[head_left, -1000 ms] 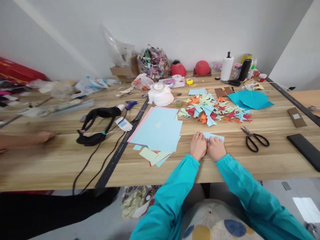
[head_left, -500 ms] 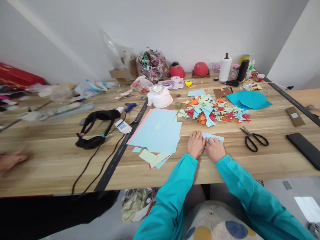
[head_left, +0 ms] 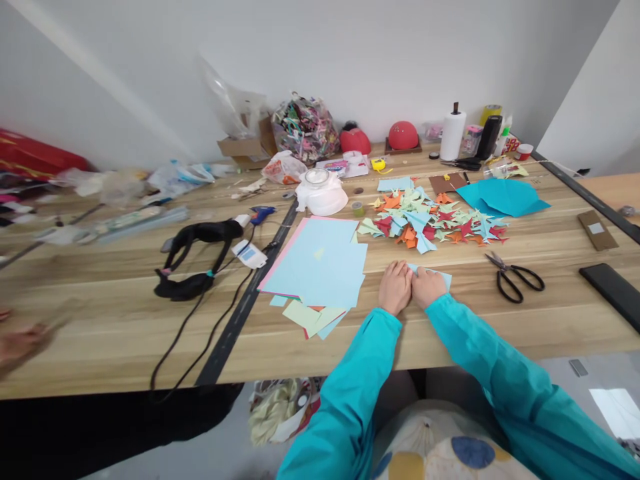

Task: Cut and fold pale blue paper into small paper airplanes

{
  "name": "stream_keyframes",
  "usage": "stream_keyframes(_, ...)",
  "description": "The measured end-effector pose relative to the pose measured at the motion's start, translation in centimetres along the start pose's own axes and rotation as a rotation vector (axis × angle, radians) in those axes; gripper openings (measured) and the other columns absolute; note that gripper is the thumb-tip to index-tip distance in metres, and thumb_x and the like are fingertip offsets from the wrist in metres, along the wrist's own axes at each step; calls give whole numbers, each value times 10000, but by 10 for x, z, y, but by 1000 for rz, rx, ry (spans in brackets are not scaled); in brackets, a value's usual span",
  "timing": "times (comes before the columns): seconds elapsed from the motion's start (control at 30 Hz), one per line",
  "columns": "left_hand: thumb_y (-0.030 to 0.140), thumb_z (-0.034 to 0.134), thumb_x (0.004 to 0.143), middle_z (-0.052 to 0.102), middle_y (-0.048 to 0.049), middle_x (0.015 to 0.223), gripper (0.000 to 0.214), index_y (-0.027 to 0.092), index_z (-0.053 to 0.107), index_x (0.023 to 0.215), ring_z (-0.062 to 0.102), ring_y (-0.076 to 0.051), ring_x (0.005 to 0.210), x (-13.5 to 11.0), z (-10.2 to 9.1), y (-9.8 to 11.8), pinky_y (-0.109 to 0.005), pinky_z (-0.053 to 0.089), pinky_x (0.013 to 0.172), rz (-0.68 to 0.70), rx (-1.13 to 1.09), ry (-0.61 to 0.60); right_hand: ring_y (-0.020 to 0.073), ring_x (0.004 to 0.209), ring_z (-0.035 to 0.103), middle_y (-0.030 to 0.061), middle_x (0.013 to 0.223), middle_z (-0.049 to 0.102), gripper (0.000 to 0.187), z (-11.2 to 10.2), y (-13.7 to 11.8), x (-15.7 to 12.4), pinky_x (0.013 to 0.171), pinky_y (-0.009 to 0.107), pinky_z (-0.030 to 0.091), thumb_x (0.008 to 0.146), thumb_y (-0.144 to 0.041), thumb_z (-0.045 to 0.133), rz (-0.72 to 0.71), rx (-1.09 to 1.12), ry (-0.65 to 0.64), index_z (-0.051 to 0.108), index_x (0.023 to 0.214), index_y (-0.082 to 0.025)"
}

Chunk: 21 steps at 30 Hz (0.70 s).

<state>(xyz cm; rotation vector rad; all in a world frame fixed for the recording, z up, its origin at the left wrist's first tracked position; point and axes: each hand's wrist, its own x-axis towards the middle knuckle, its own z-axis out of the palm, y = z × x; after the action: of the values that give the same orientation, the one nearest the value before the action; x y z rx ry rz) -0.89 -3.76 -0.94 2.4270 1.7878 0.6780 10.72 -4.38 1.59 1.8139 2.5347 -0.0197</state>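
A small folded piece of light blue paper (head_left: 444, 277) lies flat on the wooden table, mostly covered by my hands. My left hand (head_left: 395, 287) is at the paper's left end, fingers close together and pressed down. Against it, my right hand (head_left: 427, 287) is closed over the middle of the sheet with the fingers bent. Where the fingertips meet the paper is partly hidden. Just beyond my hands spreads a pile of folded paper birds (head_left: 425, 223) in blue, green, orange and red. Scissors (head_left: 513, 275) with black handles rest to the right of the paper.
Left of my hands are stacked coloured sheets (head_left: 320, 260) and paper scraps (head_left: 315, 317). A black strap (head_left: 193, 287) with cables lies farther left. A large teal sheet (head_left: 503, 198), a phone (head_left: 613, 293) and a paper towel roll (head_left: 453, 137) are to the right. Another person's hand (head_left: 23, 341) shows at far left.
My right hand has shifted slightly leftward along the paper, its fingers more tucked in. The view has moved a little. The other person's blurred hand has moved left and down.
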Motion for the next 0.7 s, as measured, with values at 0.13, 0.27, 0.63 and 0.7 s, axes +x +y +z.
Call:
stream_keyframes(0.13, 304, 215, 978, 559, -99, 1288, 441, 140, 589, 1143, 444, -201, 1240, 1, 0, 1, -401, 324, 1080, -1, 0, 9, 232, 883, 615, 165, 1039, 588, 435, 1, -1, 0, 727, 354, 430, 956, -222, 221, 13, 0, -6, 616, 1130, -170)
stream_keyframes(0.27, 316, 216, 973, 528, -120, 1322, 447, 128, 563, 1185, 427, -217, 1256, 0, 0, 3, -409, 320, 1077, -35, 15, 4, 236, 890, 609, 162, 1043, 587, 420, 2, -1, -1, 731, 352, 428, 952, -234, 247, 13, 8, 2, 629, 1116, -176)
stream_keyframes(0.63, 447, 238, 947, 440, -132, 1414, 578, 68, 457, 1324, 349, -267, 1323, -2, 1, 8, -407, 262, 1113, -59, 128, -101, 270, 953, 548, 160, 1040, 583, 396, 4, 11, -25, 758, 386, 373, 952, -303, 315, -18, 23, 11, 561, 1239, -188)
stream_keyframes(0.7, 462, 229, 945, 438, -133, 1415, 587, 79, 452, 1330, 353, -262, 1321, -2, 1, 9, -409, 264, 1111, -61, 140, -89, 279, 966, 530, 158, 1048, 577, 423, 2, 11, -35, 762, 391, 361, 941, -345, 358, -21, 26, 14, 493, 1317, -206)
